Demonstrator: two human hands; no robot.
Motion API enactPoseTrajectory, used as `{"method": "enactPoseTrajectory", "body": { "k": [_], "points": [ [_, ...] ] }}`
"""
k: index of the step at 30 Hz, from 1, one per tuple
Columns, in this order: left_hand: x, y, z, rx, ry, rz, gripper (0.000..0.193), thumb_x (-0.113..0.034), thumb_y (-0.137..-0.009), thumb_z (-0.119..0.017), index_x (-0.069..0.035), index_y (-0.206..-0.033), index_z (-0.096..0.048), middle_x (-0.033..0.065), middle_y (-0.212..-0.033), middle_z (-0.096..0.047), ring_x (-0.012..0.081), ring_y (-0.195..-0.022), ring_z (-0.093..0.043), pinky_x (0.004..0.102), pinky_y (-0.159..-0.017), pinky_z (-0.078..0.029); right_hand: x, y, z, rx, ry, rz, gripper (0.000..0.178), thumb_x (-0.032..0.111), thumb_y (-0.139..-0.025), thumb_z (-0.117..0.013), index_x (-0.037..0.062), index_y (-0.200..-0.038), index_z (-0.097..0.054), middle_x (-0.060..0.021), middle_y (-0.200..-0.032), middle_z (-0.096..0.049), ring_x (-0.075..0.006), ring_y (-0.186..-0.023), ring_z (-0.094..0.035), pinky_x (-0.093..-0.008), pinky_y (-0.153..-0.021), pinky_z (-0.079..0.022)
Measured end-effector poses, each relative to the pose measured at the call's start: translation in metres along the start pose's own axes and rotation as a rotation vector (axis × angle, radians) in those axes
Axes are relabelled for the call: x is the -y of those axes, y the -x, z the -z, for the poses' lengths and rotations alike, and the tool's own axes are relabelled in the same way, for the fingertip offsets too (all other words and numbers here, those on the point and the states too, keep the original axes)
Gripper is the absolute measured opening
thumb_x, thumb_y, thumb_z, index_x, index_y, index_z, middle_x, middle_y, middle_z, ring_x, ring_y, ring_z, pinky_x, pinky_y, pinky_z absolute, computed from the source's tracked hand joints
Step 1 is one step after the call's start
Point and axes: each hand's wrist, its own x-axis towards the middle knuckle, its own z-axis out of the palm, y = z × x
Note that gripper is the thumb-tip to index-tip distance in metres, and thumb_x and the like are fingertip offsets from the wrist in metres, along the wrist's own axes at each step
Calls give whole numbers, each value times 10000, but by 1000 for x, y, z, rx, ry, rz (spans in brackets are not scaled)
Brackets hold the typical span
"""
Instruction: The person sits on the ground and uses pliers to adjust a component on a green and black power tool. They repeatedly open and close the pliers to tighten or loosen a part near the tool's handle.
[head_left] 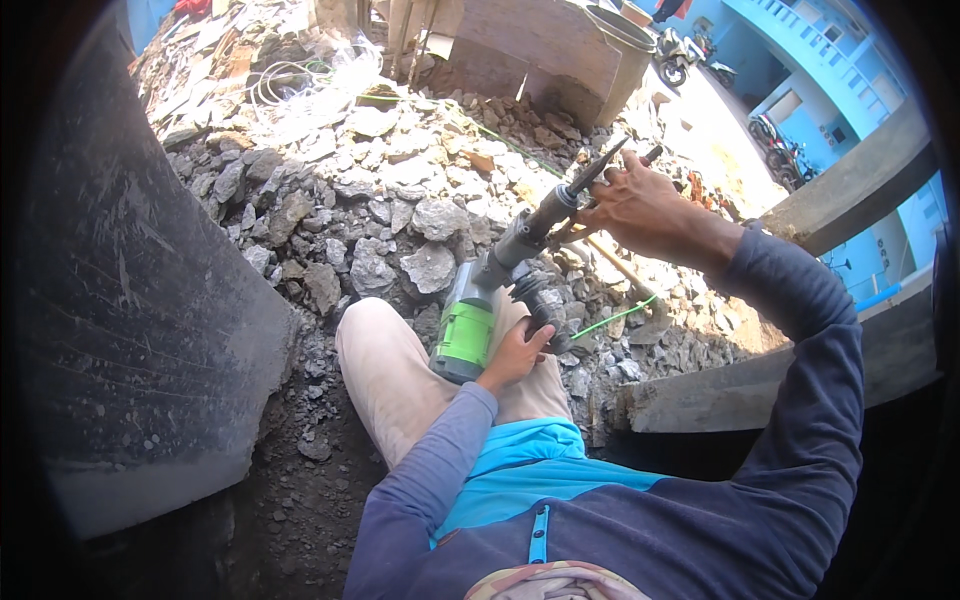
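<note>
A green-and-grey demolition hammer (466, 328) lies across my thighs, its pointed chisel (600, 168) angled up to the far right. My left hand (518, 355) is closed around its black rear handle (540, 303). A bright green cord (615, 318) runs right from the end of that handle. At the front of the tool, my right hand (640, 205) has its fingers bent around a dark rod (652, 155) beside the chisel. Whether this rod is part of the tool I cannot tell.
Broken concrete rubble (375, 268) covers the ground ahead. A large dark slab (160, 310) rises on the left; concrete beams (850, 195) stand on the right. Tangled pale wire (290, 82) lies far left. Motorbikes (678, 55) and a blue building (830, 50) are beyond.
</note>
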Motion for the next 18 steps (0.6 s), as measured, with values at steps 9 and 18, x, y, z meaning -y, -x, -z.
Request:
{"method": "enactPoseTrajectory", "body": {
  "k": [9,18],
  "points": [
    [3,-2,2,9,5,6,474,-436,-1107,-674,-81,-1418,-630,22,-1265,-727,139,-1089,-709,296,-825,-576,3,-6,10,78,2,-5,452,180,-1112,-469,333,-1490,-666,-88,-1323,-733,-281,-1303,-676,-669,-1252,-315],
    [5,-2,3,-4,2,-4,475,-440,-1109,-668,-73,-1409,-638,21,-1230,-729,128,-1058,-714,296,-810,-575,8,-2,41,268,-183,-77,575,79,-1131,-371,346,-1600,-568,-219,-1537,-622,-361,-1396,-632,-740,-1259,-289]
  ]
}}
